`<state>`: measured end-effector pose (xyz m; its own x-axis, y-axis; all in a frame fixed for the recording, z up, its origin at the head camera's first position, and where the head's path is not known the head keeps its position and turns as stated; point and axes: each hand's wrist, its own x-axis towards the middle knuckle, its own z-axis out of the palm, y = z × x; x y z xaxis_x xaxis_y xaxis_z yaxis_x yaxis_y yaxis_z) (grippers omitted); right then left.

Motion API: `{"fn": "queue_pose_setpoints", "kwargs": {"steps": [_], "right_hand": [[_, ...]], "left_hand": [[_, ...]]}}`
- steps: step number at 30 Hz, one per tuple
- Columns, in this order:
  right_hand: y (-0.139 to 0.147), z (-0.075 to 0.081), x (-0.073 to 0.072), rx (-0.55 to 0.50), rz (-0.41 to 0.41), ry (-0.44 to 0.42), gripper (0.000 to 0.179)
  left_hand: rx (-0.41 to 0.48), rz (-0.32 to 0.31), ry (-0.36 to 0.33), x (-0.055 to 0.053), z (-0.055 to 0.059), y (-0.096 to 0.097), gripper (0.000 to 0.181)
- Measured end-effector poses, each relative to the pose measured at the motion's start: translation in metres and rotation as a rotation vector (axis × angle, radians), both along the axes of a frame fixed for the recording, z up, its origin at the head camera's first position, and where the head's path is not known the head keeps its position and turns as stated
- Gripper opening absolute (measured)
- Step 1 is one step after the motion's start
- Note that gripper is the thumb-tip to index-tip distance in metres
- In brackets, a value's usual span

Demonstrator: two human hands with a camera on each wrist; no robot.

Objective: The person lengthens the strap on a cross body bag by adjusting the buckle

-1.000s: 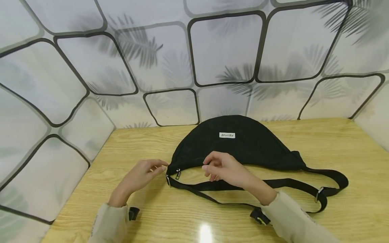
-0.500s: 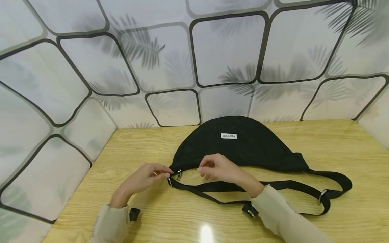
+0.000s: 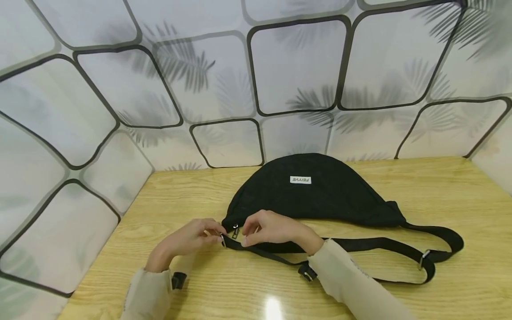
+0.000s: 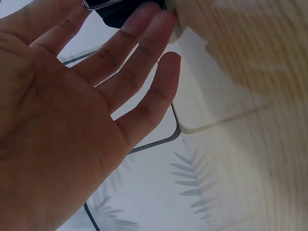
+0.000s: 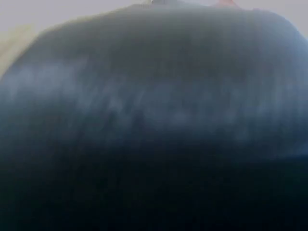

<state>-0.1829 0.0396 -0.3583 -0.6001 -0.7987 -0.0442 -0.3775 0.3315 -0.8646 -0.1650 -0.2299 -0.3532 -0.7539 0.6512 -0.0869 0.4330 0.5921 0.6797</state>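
A black waist bag (image 3: pixel 316 200) with a small white label lies flat on the table, its curved side toward the wall. My left hand (image 3: pixel 192 242) pinches the metal strap buckle (image 3: pixel 223 240) at the bag's left corner; in the left wrist view that buckle (image 4: pixel 103 4) shows at the top edge, beside the fingers. Just right of it hangs a zipper pull (image 3: pixel 235 232). My right hand (image 3: pixel 272 231) hovers over the black strap (image 3: pixel 272 254), fingers loosely bent, thumb tip close to the strap near the buckle. Blurred dark fabric (image 5: pixel 154 120) fills the right wrist view.
The strap loops right across the wooden table (image 3: pixel 224 289) to a second metal slider (image 3: pixel 424 258). Patterned cloth walls (image 3: pixel 296 66) stand behind and to the left. Dark wrist devices (image 3: pixel 307 272) sit at both sleeves.
My right hand has moved left and down, from in front of the bag toward the left strap end. The left hand's fingers have settled on the buckle. The bag has hardly moved.
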Motion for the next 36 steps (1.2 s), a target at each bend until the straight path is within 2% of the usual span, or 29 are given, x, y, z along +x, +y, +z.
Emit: {"fn": "queue_pose_setpoints", "kwargs": {"steps": [9,15,18,21,25,30,32,36], "right_hand": [[-0.01,0.0,-0.002,0.063,0.014,0.057,0.025],[-0.008,-0.006,-0.004,0.063,-0.084,0.119,0.022],[-0.006,-0.008,-0.006,0.056,-0.131,0.157,0.023],[-0.004,-0.009,-0.007,0.037,-0.158,0.152,0.023],[-0.002,-0.008,-0.009,-0.001,-0.166,0.086,0.024],[-0.001,-0.009,-0.013,-0.023,-0.164,0.022,0.022],[-0.001,-0.01,-0.014,-0.022,-0.163,0.007,0.021],[0.001,-0.01,-0.015,-0.018,-0.176,-0.006,0.019]], "left_hand": [[0.041,0.002,-0.072,-0.003,0.003,0.0,0.015],[0.08,0.034,-0.077,-0.002,0.003,0.0,0.007],[0.085,0.018,0.006,-0.002,0.0,0.002,0.017],[0.064,0.021,0.158,-0.003,-0.003,0.007,0.03],[0.052,0.055,0.29,-0.001,-0.004,0.015,0.04],[0.081,0.059,0.455,-0.001,-0.009,0.02,0.047],[0.102,0.048,0.49,-0.002,-0.01,0.021,0.048],[0.132,0.042,0.425,-0.002,-0.01,0.021,0.052]]}}
